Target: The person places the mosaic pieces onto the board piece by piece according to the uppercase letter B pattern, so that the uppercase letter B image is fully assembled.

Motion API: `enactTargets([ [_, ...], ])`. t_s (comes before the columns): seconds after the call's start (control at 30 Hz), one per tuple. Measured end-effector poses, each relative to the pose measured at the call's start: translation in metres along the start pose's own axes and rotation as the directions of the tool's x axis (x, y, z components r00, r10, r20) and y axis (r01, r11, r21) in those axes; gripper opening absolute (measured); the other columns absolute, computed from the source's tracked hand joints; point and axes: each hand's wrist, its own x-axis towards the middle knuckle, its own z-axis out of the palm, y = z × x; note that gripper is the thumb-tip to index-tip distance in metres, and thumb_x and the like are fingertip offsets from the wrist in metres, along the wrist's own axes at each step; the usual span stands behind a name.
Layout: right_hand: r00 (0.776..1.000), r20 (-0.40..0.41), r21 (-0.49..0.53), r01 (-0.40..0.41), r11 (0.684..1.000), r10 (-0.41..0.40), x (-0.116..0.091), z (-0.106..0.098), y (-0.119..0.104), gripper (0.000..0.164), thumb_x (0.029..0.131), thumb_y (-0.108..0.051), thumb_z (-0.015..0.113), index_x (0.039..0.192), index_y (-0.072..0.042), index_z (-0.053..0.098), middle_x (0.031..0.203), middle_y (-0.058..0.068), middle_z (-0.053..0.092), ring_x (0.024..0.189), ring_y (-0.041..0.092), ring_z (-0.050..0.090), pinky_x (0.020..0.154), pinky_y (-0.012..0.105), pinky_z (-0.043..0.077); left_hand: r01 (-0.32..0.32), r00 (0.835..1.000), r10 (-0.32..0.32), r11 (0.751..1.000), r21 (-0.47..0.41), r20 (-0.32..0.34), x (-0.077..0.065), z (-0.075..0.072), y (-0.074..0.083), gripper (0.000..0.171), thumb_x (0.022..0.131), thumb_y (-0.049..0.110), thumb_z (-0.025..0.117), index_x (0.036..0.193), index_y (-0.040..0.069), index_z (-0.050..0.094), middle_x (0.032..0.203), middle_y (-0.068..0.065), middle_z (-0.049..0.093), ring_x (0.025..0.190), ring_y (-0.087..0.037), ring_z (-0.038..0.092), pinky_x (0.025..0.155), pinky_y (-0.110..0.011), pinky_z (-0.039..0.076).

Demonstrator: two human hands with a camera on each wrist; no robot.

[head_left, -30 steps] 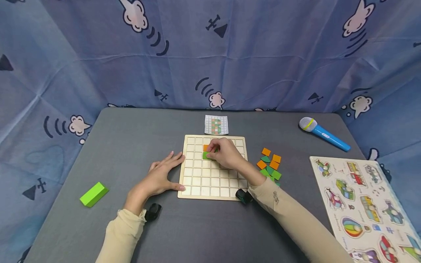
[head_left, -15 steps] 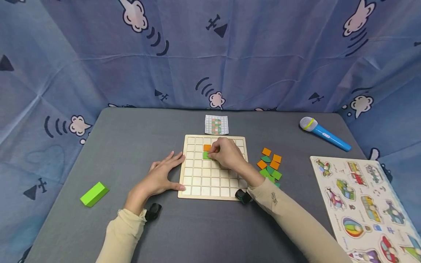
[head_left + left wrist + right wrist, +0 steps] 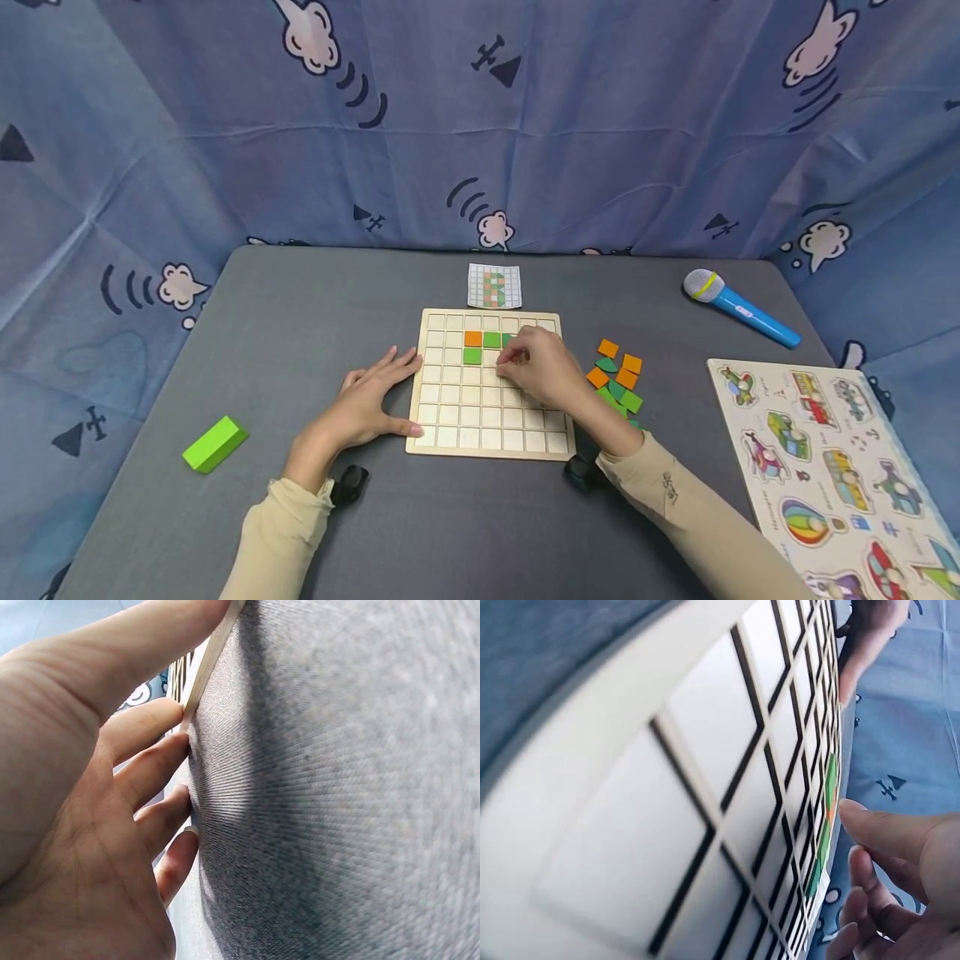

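Note:
A wooden grid board (image 3: 457,414) lies mid-table. My left hand (image 3: 367,396) rests at its left edge, with thumb and fingertips touching the rim and the fingers fairly straight in the left wrist view. On the board sit an orange square tile (image 3: 472,338), a green square tile (image 3: 491,340) to its right and another green tile (image 3: 472,356) below the orange one. A dark green piece (image 3: 506,340) is partly hidden by my right hand (image 3: 543,367). That hand hovers over the board's right half, fingers loosely bent; no piece shows in it in the right wrist view.
Right of the board lie loose pieces, among them orange squares (image 3: 632,364), green squares (image 3: 631,402) and dark green pieces (image 3: 607,364). A printed pattern card (image 3: 513,287) lies behind the board. Further out are a toy microphone (image 3: 750,313), a picture puzzle board (image 3: 813,462) and a green block (image 3: 214,444).
My right hand has drawn back to the right and nearer, off the upper tiles. The green tile and dark green piece beside the orange tile are now uncovered. My left hand has stayed put.

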Motion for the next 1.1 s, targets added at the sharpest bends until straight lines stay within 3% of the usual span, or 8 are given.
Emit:
enactTargets([
  [0.17, 1.0, 0.01, 0.034, -0.003, 0.999, 0.003, -0.01, -0.006, 0.012, 0.005, 0.09, -0.007, 0.083, 0.087, -0.011, 0.081, 0.085, 0.003, 0.068, 0.074, 0.017, 0.054, 0.069, 0.031, 0.043, 0.002, 1.0, -0.002, 1.0, 0.005, 0.0, 0.0, 0.0, 0.0, 0.107, 0.075, 0.031, 0.096, 0.165, 0.014, 0.04, 0.176, -0.003, 0.029, 0.167, -0.032, 0.015, 0.119, -0.06, 0.019],
  [0.33, 1.0, 0.006, 0.028, 0.025, 0.999, -0.025, -0.025, -0.009, 0.023, 0.008, 0.089, -0.005, 0.084, 0.096, -0.009, 0.081, 0.095, 0.006, 0.071, 0.087, 0.022, 0.061, 0.079, 0.036, 0.049, 0.002, 1.0, -0.002, 1.0, 0.004, 0.001, 0.0, 0.0, 0.0, 0.107, 0.075, 0.031, 0.096, 0.165, 0.014, 0.04, 0.176, -0.003, 0.029, 0.167, -0.032, 0.014, 0.12, -0.06, 0.019],
  [0.5, 0.999, 0.028, 0.039, 0.027, 0.999, -0.028, -0.038, -0.021, 0.036, 0.025, 0.087, -0.007, 0.086, 0.111, -0.008, 0.078, 0.111, 0.009, 0.07, 0.1, 0.028, 0.059, 0.088, 0.043, 0.047, -0.005, 1.0, 0.005, 1.0, 0.012, -0.002, 0.001, 0.001, 0.0, 0.107, 0.075, 0.032, 0.096, 0.165, 0.014, 0.04, 0.176, -0.004, 0.029, 0.167, -0.032, 0.015, 0.12, -0.061, 0.019],
  [0.63, 0.995, 0.097, 0.068, -0.011, 0.998, 0.004, -0.047, -0.038, 0.047, 0.041, 0.09, -0.011, 0.085, 0.128, -0.005, 0.071, 0.13, 0.016, 0.064, 0.116, 0.035, 0.056, 0.099, 0.053, 0.047, -0.005, 1.0, 0.005, 1.0, 0.014, -0.002, 0.001, 0.001, 0.0, 0.107, 0.075, 0.032, 0.095, 0.165, 0.013, 0.039, 0.176, -0.004, 0.029, 0.167, -0.032, 0.015, 0.12, -0.061, 0.019],
  [0.8, 0.98, 0.186, 0.047, -0.087, 0.995, 0.076, -0.055, -0.06, 0.061, 0.07, 0.093, -0.029, 0.084, 0.152, -0.007, 0.053, 0.161, 0.024, 0.043, 0.142, 0.047, 0.036, 0.11, 0.072, 0.034, 0.005, 1.0, -0.005, 1.0, 0.017, 0.0, 0.0, 0.001, -0.001, 0.107, 0.076, 0.032, 0.095, 0.166, 0.015, 0.039, 0.176, -0.003, 0.027, 0.167, -0.031, 0.014, 0.12, -0.061, 0.019],
  [0.93, 0.97, 0.213, -0.001, -0.123, 0.992, 0.12, -0.057, -0.073, 0.076, 0.087, 0.091, -0.038, 0.084, 0.161, -0.008, 0.042, 0.17, 0.029, 0.026, 0.142, 0.055, 0.027, 0.108, 0.079, 0.023, 0.005, 1.0, -0.005, 1.0, 0.016, 0.001, 0.0, 0.001, -0.001, 0.107, 0.076, 0.032, 0.095, 0.166, 0.015, 0.038, 0.176, -0.003, 0.027, 0.167, -0.031, 0.013, 0.119, -0.061, 0.02],
  [1.1, 0.959, 0.209, -0.035, -0.189, 0.981, 0.192, -0.056, -0.083, 0.094, 0.097, 0.092, -0.046, 0.082, 0.166, -0.009, 0.031, 0.165, 0.032, 0.025, 0.132, 0.052, 0.03, 0.102, 0.073, 0.027, -0.001, 1.0, 0.001, 1.0, 0.017, 0.0, 0.0, 0.001, -0.002, 0.107, 0.077, 0.032, 0.095, 0.166, 0.015, 0.038, 0.177, -0.003, 0.027, 0.167, -0.031, 0.014, 0.119, -0.061, 0.02],
])
